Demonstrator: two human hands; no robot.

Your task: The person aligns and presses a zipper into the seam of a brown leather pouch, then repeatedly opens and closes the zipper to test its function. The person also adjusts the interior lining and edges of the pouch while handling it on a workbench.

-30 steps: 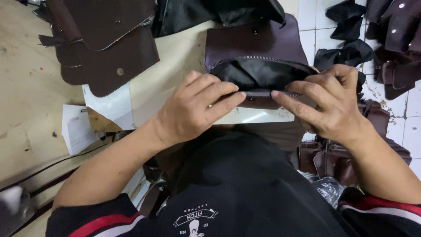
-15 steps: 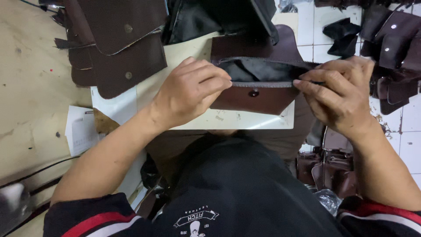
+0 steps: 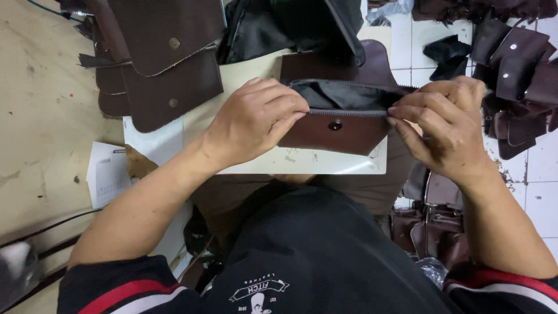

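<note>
L hand (image 3: 256,125) curls over the left end of a dark brown leather pouch (image 3: 340,131), fingers bent together and pinching the near edge of its open zip mouth; thumb is tucked under, hidden. R hand (image 3: 444,128) pinches the right end of the same zip edge, fingertips (image 3: 398,110) pressed together on the zipper tape (image 3: 349,112). Both hands sit at opposite ends, 9 and 3 o'clock of the pouch, holding the mouth open so black lining (image 3: 343,96) shows inside.

Pouch lies flat on a pale counter (image 3: 325,163) at centre frame, its front flap w/ a metal snap stud (image 3: 335,124) pointing toward 6 o'clock.

Handling, by my read: light, soft, floppy leather w/ limp fabric lining; prob. won't hold shape unless tensioned from both ends. Smooth finish could slip; the zip tape ends look the surest grip, not the panel faces.

Further out: stack of matching brown leather pieces (image 3: 163,58) at 10–11 o'clock, black fabric bundle (image 3: 279,26) at 12, more brown pieces (image 3: 517,64) on a white tiled floor (image 3: 540,168) at 2–3, a paper sheet (image 3: 107,174) at 8.
</note>
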